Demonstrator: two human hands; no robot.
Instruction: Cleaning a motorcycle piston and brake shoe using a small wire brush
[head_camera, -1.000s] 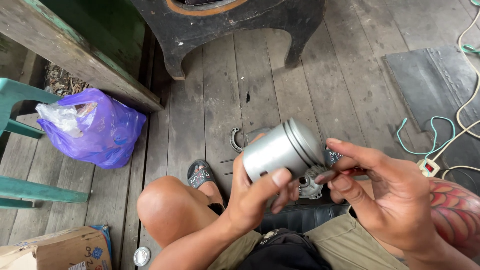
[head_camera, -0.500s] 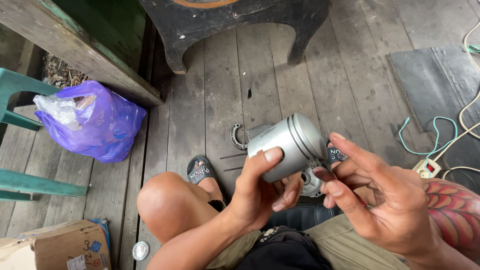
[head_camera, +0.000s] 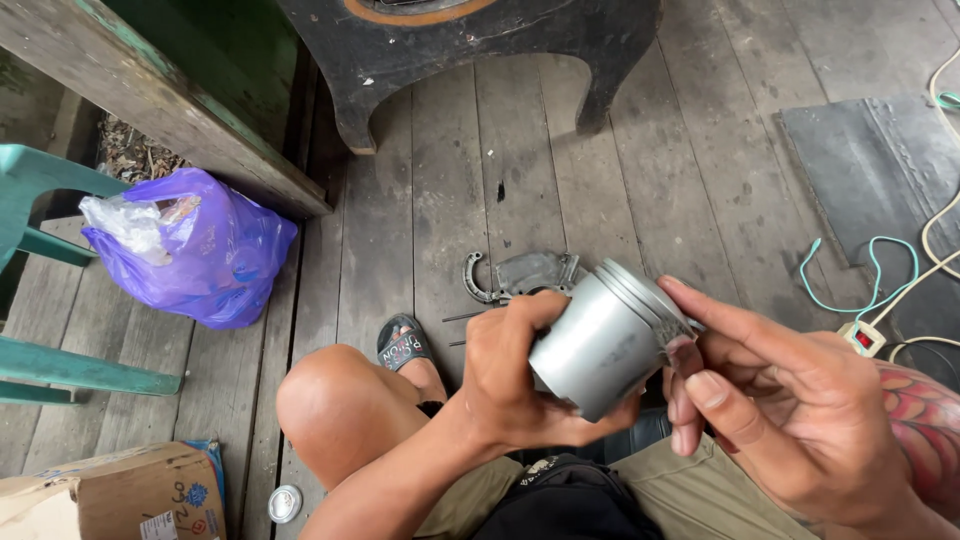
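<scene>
Two containers sit at the left edge of the weathered grey plank floor (head_camera: 450, 170): a purple plastic bag (head_camera: 200, 255), slumped beside a teal chair frame (head_camera: 40, 290), with crumpled clear and white wrapping showing at its open top, and lower down a torn brown cardboard box (head_camera: 120, 495) whose contents cannot be made out. Just right of the box a small round silver cap (head_camera: 285, 503) lies flat on the boards. Further right, a bent bare knee (head_camera: 335, 400) rises over a dark sandal (head_camera: 405, 342). Above the lap, the left hand (head_camera: 510, 375) wraps its thumb and curled fingers around the skirt of a matte silver cylindrical metal piston (head_camera: 605, 340), held tilted with its ringed crown pointing up and to the right. Behind it on the floor lies a grey curved metal bracket (head_camera: 525, 275). The right hand (head_camera: 780, 400) meets the piston at its crown, fingertips (head_camera: 682, 350) pressed against the grooved rim, the other fingers loosely bent. At the far right a green wire (head_camera: 850, 275) loops toward a small white switch box (head_camera: 862, 338) beside a dark rubber mat (head_camera: 860, 170).
</scene>
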